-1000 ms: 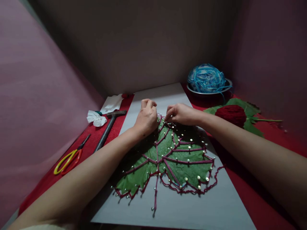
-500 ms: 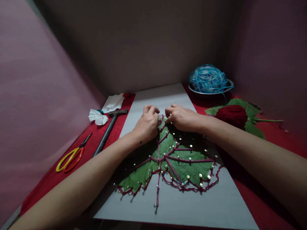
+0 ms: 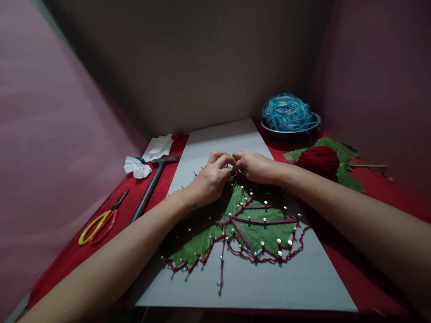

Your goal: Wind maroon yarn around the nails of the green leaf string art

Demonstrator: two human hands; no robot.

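A green leaf (image 3: pixel 198 246) lies on a pale grey board (image 3: pixel 269 287), with several nails (image 3: pixel 264 220) standing in and around it. Maroon yarn (image 3: pixel 276 222) runs between nails along the veins and part of the outline, and a loose wavy strand curves past the leaf's lower right edge. My left hand (image 3: pixel 215 176) is closed in a pinch at the leaf's far tip. Beside it, fingertips nearly touching, my right hand (image 3: pixel 252 166) pinches too. A small loop of yarn (image 3: pixel 234 173) shows between them; its ends are hidden by the fingers.
On the red cloth at left lie a hammer (image 3: pixel 150 190), yellow-and-red-handled scissors (image 3: pixel 103 220) and crumpled white tissue (image 3: pixel 137 167). At right are a dark red yarn ball (image 3: pixel 319 162) on spare leaves (image 3: pixel 350 179) and blue yarn (image 3: pixel 287 112) in a metal bowl (image 3: pixel 315 121).
My hands have come together at the leaf's tip; the left moved right and a small yarn loop now shows between them. The view has shifted slightly.
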